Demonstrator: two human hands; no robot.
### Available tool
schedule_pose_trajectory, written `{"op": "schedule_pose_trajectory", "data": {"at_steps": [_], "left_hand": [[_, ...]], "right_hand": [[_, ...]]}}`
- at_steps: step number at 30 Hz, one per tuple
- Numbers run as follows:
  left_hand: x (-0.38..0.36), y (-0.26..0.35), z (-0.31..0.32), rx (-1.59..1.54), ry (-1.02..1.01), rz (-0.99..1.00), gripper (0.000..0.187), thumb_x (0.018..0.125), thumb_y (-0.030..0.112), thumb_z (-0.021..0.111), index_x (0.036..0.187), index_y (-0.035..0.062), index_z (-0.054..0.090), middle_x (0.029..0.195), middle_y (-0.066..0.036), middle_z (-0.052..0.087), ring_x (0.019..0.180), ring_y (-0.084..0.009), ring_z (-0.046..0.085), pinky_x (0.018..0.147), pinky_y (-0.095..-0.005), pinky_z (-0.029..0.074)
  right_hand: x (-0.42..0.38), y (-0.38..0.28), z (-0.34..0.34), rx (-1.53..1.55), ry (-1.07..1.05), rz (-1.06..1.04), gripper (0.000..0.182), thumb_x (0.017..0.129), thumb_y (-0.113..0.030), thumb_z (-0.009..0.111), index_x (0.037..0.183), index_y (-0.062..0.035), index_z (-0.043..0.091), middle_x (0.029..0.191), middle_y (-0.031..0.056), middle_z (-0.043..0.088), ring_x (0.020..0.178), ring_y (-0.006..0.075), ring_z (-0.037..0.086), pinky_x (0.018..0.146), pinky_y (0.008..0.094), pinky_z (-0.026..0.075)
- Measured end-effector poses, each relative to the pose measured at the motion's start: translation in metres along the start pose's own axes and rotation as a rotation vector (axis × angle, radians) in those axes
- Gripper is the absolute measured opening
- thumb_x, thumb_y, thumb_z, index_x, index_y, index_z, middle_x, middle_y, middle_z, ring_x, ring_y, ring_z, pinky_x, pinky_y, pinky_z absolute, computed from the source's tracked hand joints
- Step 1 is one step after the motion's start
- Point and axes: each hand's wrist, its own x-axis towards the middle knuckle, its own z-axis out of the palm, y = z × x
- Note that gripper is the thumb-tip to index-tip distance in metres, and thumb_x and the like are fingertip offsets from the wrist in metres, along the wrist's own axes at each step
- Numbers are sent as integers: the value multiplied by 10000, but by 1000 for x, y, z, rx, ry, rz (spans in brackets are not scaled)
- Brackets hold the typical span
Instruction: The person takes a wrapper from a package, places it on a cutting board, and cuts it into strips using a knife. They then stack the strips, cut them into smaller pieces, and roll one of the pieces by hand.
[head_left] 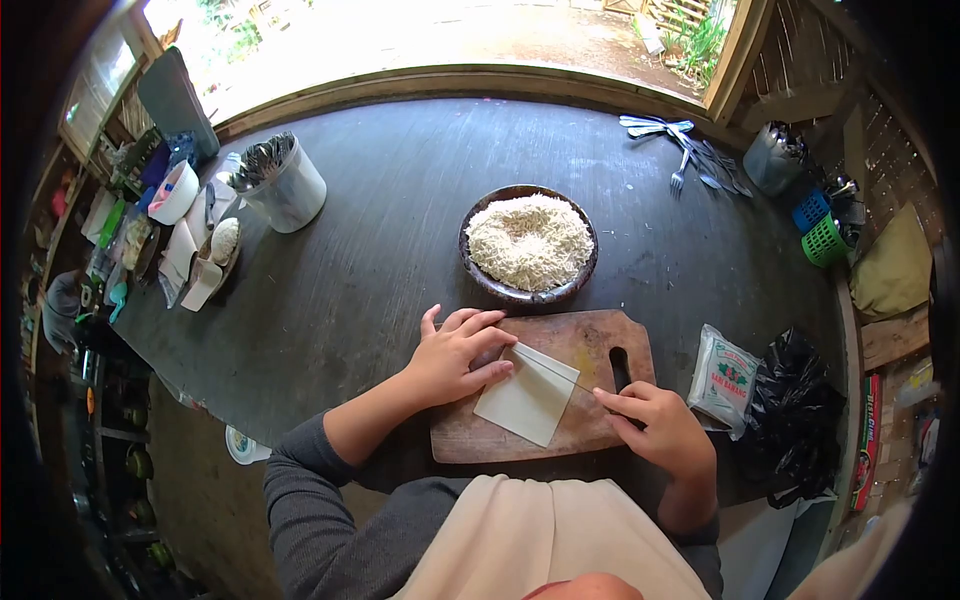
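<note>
A flat white square slab [520,398] lies turned at an angle on the wooden cutting board [470,440]. My left hand [460,355] rests over the slab's upper left edge, its thumb and index finger holding it down and the other fingers spread above the board. In my closed right hand [655,425] is a knife [570,378], its handle hidden by the fingers. The thin blade runs across the upper part of the slab towards my left fingertips. Just beyond the board stands a dark bowl [478,277] heaped with white shreds [530,240].
A plastic packet [722,380] and a black plastic bag [800,420] lie right of the board. Forks and spoons [685,150] are spread at the back right. To the left stand a cutlery bucket [290,195] and a white bowl [174,194]. Baskets [825,240] line the right wall.
</note>
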Motion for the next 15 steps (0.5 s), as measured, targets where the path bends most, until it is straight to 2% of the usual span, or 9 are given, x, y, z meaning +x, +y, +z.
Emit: {"op": "schedule_pose_trajectory", "data": {"at_steps": [2, 15], "left_hand": [[0, 2, -2, -7, 9, -6, 433, 836, 506, 658, 1180, 245, 631, 1398, -49, 499, 1335, -249, 398, 1069, -660, 132], [1, 0, 0, -45, 43, -4, 383, 826, 508, 664, 1099, 240, 689, 1370, -42, 526, 1313, -254, 414, 1052, -682, 149]], "right_hand": [[0, 2, 2, -9, 46, -33, 332, 833, -92, 673, 1158, -156, 694, 771, 113, 608, 634, 295, 597, 610, 370, 496], [-2, 7, 6, -16, -26, -16, 341, 845, -122, 674, 1183, -170, 678, 730, 148, 607, 628, 310, 589, 601, 391, 483]]}}
